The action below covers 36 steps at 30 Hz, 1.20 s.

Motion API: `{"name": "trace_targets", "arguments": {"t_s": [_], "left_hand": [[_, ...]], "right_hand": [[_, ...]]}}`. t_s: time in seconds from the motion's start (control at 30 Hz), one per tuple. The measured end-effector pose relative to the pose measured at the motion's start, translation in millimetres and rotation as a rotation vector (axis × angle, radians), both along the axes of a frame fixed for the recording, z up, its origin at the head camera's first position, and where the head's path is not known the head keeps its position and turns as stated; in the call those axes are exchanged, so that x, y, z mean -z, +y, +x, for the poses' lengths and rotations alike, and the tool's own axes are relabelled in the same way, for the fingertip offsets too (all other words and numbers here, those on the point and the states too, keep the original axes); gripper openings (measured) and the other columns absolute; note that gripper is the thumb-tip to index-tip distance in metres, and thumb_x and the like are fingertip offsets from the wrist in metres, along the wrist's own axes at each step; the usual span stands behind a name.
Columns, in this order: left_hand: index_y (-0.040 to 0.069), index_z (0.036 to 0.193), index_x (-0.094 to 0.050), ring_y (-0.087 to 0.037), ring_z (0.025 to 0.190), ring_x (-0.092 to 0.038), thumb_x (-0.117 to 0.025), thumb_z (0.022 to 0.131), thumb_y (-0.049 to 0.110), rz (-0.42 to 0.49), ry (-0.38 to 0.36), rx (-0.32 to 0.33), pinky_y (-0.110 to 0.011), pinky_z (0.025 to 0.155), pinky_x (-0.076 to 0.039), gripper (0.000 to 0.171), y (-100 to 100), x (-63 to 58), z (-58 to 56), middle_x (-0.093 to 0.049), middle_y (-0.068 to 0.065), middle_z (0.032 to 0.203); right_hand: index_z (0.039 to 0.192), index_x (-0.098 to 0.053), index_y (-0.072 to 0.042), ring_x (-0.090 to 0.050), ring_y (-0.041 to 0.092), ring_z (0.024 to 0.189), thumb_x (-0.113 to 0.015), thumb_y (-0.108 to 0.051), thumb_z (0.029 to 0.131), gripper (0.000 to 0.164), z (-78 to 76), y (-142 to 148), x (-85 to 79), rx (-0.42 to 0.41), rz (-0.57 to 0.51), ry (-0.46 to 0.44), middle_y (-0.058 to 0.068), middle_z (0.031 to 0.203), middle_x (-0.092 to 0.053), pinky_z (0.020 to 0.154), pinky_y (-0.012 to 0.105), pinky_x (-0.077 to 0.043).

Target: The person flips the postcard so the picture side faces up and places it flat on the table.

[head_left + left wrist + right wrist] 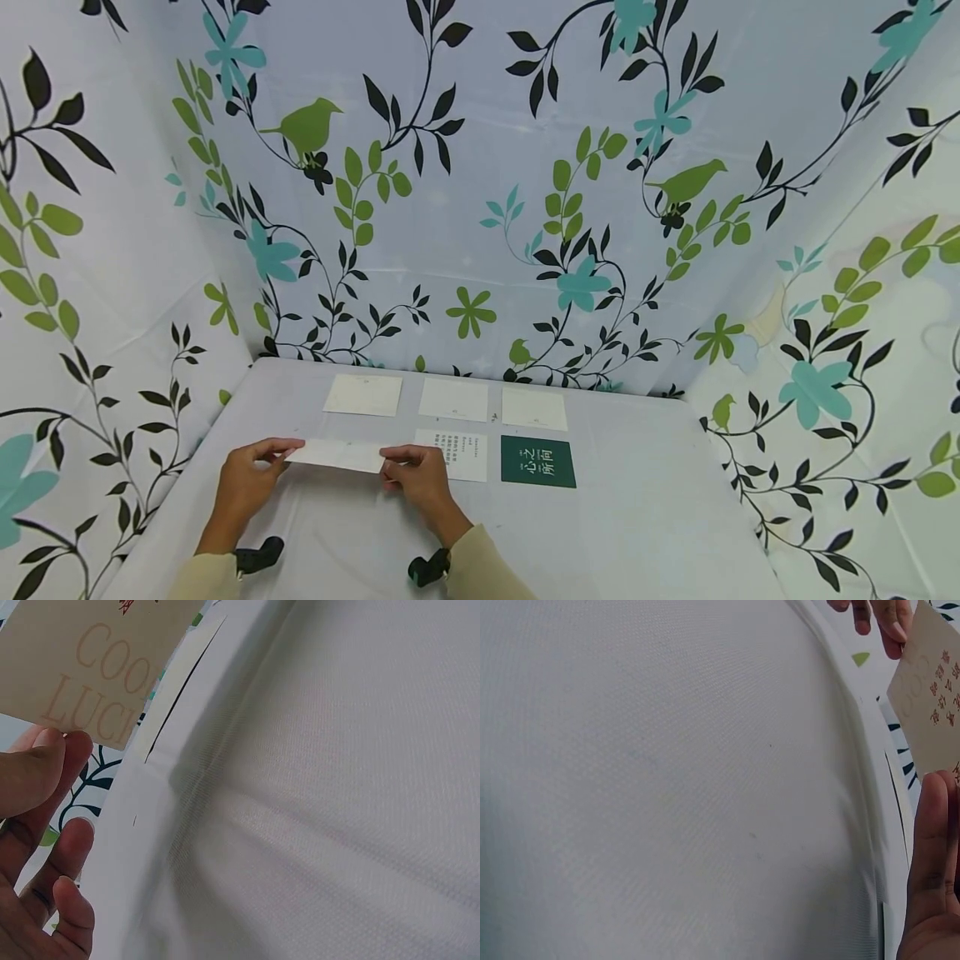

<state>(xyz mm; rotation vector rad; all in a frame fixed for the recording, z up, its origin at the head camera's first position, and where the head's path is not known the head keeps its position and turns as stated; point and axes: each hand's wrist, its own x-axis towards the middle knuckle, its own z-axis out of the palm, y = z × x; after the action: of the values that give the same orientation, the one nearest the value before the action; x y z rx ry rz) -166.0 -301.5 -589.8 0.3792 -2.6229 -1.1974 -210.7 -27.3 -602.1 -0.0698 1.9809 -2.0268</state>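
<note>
A pale card (337, 455) is held up off the table between both hands, its near edge raised. My left hand (246, 485) pinches its left end between thumb and fingers. My right hand (424, 482) pinches the right end. In the left wrist view the near face of the card (97, 664) shows faint large letters reading "COO" and "LUC", partly cut off, and some red marks. The right wrist view shows red characters on that card (934, 694). Beyond my right hand lies a white card with black writing (465, 457), partly covered by that hand.
A dark green card with white characters (537, 462) lies to the right. Behind stand three blank-looking pale cards in a row: left (363, 395), middle (454, 400) and right (534, 408). A white cloth covers the table (637, 517); patterned curtains (480, 208) enclose it.
</note>
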Motion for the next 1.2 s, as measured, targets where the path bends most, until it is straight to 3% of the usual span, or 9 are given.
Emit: {"name": "trace_targets", "arguments": {"t_s": [0.2, 0.47, 0.8, 0.93, 1.2], "left_hand": [[0.016, 0.114, -0.083, -0.009, 0.093, -0.056, -0.078, 0.096, 0.009, 0.015, 0.016, 0.000, -0.021, 0.072, -0.043, 0.021, 0.4, -1.1, -0.7, -0.080, -0.009, 0.114], [0.020, 0.113, -0.082, -0.002, 0.091, -0.054, -0.077, 0.100, 0.024, 0.011, 0.011, 0.008, -0.021, 0.074, -0.043, 0.016, 2.1, -0.9, -1.4, -0.080, -0.003, 0.109], [0.010, 0.119, -0.078, -0.021, 0.105, -0.058, -0.075, 0.101, 0.024, 0.049, -0.060, -0.020, -0.017, 0.076, -0.043, 0.023, 5.8, -0.6, -6.2, -0.076, -0.013, 0.120], [0.008, 0.122, -0.076, -0.023, 0.107, -0.058, -0.075, 0.101, 0.025, 0.075, -0.088, -0.025, -0.017, 0.075, -0.044, 0.027, 6.9, -2.4, -6.1, -0.074, -0.016, 0.125], [0.008, 0.122, -0.077, -0.021, 0.104, -0.058, -0.074, 0.101, 0.023, 0.090, -0.069, -0.031, -0.016, 0.075, -0.043, 0.026, 9.8, -5.0, -5.2, -0.075, -0.015, 0.124]], "right_hand": [[0.100, -0.085, -0.015, -0.074, 0.013, 0.080, -0.080, -0.005, 0.092, 0.014, 0.6, -1.4, -1.0, 0.028, 0.038, 0.002, 0.003, 0.090, -0.078, 0.070, 0.030, -0.064], [0.106, -0.084, -0.010, -0.073, 0.013, 0.082, -0.080, -0.010, 0.094, 0.013, 1.3, -1.4, 0.7, 0.044, 0.054, 0.005, 0.000, 0.092, -0.078, 0.072, 0.030, -0.064], [0.098, -0.084, -0.015, -0.067, 0.011, 0.084, -0.082, -0.010, 0.092, 0.008, 1.8, -0.6, -2.5, 0.086, 0.125, 0.063, -0.003, 0.102, -0.073, 0.070, 0.027, -0.061], [0.098, -0.084, -0.015, -0.067, 0.010, 0.084, -0.082, -0.010, 0.092, 0.008, 2.3, -0.4, -4.7, 0.089, 0.141, 0.079, -0.004, 0.103, -0.074, 0.069, 0.026, -0.061], [0.098, -0.083, -0.016, -0.069, 0.010, 0.084, -0.081, -0.012, 0.093, 0.007, 2.0, -1.1, -3.5, 0.088, 0.151, 0.067, -0.004, 0.096, -0.076, 0.069, 0.026, -0.060]]}}
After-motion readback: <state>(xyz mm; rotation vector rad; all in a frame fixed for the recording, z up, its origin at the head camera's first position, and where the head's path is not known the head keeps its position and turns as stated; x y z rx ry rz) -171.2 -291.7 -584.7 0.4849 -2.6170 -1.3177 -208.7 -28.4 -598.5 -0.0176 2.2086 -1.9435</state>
